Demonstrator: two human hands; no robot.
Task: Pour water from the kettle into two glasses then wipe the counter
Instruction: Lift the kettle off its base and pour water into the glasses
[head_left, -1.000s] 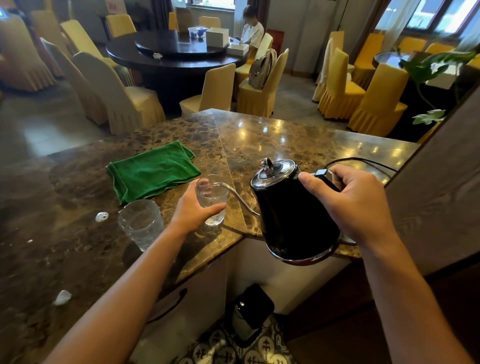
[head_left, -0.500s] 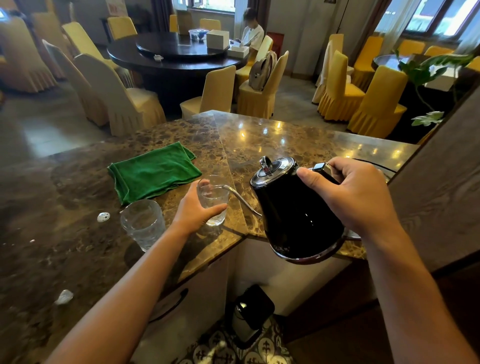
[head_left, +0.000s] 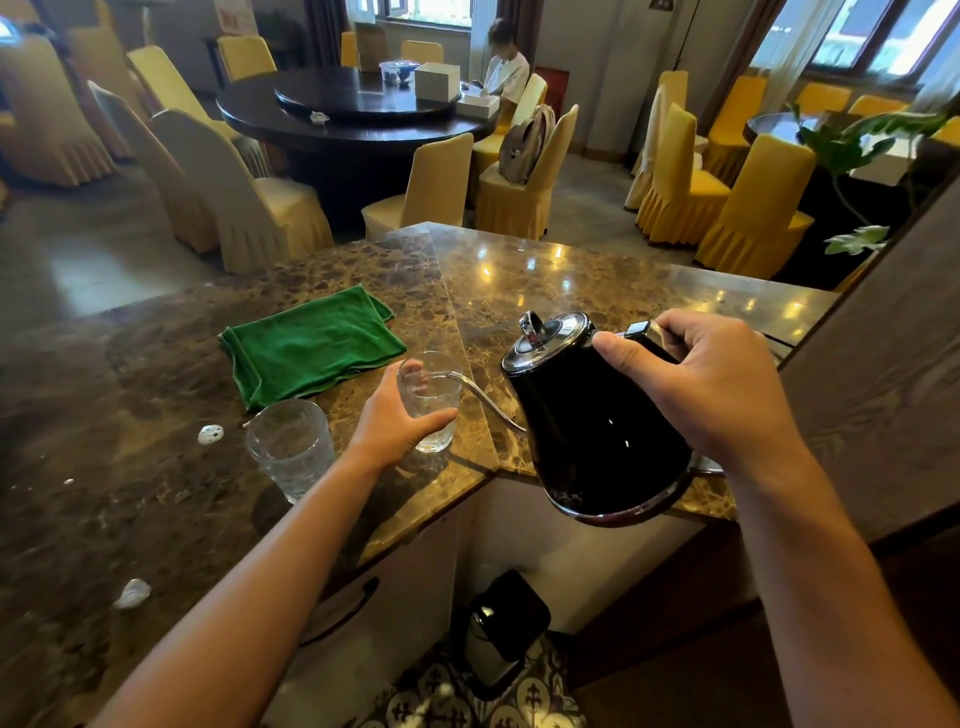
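Note:
My right hand (head_left: 717, 395) grips the handle of a black gooseneck kettle (head_left: 597, 426), tilted left above the counter's inner edge. Its thin spout tip sits over the rim of a small clear glass (head_left: 431, 410) that stands on the brown marble counter (head_left: 571, 280). My left hand (head_left: 389, 426) wraps round that glass from the left. A little water shows in its bottom. A second, textured glass (head_left: 291, 447) stands to the left, apart from my hand. A folded green cloth (head_left: 311, 343) lies behind both glasses.
Two small white scraps (head_left: 210, 434) (head_left: 132, 592) lie on the counter's left part. A black kettle base (head_left: 504, 618) sits on the floor below the counter gap. A wood panel (head_left: 883, 364) rises at the right. Chairs, round tables and a seated person fill the room beyond.
The kettle has tipped a bit further left and risen slightly, with its spout staying over the small glass. My left hand has kept its hold on the glass.

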